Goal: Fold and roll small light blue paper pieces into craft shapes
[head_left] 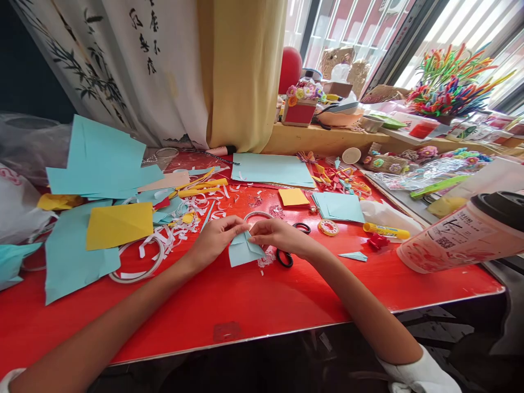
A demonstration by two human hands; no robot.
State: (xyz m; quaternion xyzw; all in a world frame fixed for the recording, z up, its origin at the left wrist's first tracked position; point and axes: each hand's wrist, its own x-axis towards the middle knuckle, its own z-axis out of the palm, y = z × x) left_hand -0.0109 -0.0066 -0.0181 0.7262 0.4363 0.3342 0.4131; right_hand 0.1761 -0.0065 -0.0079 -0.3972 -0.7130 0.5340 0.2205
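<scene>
A small folded piece of light-blue paper (243,254) is held between my two hands, just above the red table. My left hand (219,237) pinches its upper left edge between thumb and fingers. On the other side, my right hand (280,236) grips the upper right part, where a folded flap shows. Black-handled scissors (284,258) lie right beside my right hand, partly hidden by it. Behind my hands, part of a pale ring (257,214) shows on the table.
Blue sheets (106,158), a yellow sheet (119,226) and white paper shreds (176,229) lie at left. Stacked blue paper (339,207), yellow squares (293,197), a tape roll (328,227) and a yellow glue stick (385,230) are at right. A large cup (462,234) stands near the right edge.
</scene>
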